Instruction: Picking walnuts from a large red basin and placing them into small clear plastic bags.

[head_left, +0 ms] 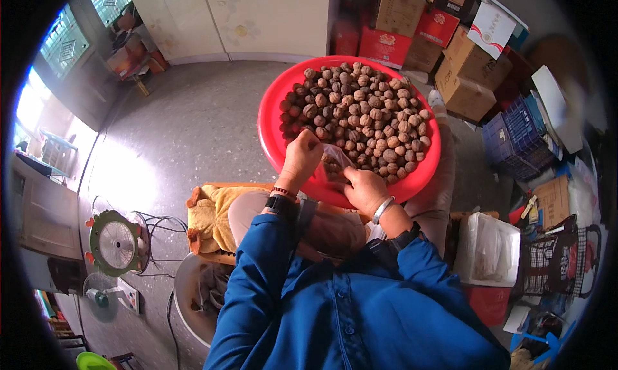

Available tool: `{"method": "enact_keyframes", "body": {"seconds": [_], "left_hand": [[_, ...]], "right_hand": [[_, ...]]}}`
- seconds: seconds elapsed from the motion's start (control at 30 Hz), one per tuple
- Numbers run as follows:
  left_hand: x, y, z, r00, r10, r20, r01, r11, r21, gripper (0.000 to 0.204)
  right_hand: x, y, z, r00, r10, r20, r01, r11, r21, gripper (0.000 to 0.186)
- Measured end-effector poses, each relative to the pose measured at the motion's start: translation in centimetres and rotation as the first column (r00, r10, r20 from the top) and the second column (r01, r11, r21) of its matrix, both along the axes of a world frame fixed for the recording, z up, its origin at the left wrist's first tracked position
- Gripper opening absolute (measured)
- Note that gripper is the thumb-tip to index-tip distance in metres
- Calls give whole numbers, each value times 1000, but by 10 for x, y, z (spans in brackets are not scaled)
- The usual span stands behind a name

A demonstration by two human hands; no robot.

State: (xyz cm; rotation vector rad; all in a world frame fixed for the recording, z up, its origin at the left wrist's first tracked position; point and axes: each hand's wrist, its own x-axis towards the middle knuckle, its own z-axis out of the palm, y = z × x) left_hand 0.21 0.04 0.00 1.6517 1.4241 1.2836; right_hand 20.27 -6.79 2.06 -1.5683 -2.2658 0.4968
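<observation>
A wide red basin full of brown walnuts sits in front of me, over my knees. Between my hands is a thin clear plastic bag, with walnuts showing through it. My left hand has its fingers closed at the bag's left edge. On the other edge, my right hand pinches the plastic between thumb and fingers. Both hands are above the near rim of the basin. Whether any walnuts lie inside the bag, I cannot tell.
A yellow plush cushion lies beside my left leg, above a metal tub. Further left stands a round green-rimmed fan. To my right are a white foam box, a blue crate and stacked cartons.
</observation>
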Motion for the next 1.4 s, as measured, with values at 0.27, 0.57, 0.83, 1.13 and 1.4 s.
{"method": "enact_keyframes", "body": {"seconds": [0.27, 0.57, 0.83, 1.13, 1.4], "left_hand": [[-5, -1, -8, 959, 53, 279, -37, 997, -63, 12], [-3, 1, 3, 981, -61, 183, 108, 961, -256, 18], [-4, 5, 4, 942, -241, 233, 290, 935, -206, 37], [7, -4, 19, 971, -219, 96, 237, 928, -289, 32], [1, 2, -1, 971, -169, 170, 182, 981, -68, 32]], "right_hand": [[6, 9, 3, 932, 101, -348, -40, 983, 178, 16], [31, 28, -22, 931, 14, -365, 76, 970, 231, 15], [31, 21, -19, 933, 46, -356, 9, 988, 152, 16], [28, 16, -22, 972, 80, -223, -40, 983, 177, 24], [28, 14, -10, 896, 194, -400, -113, 969, 219, 18]]}}
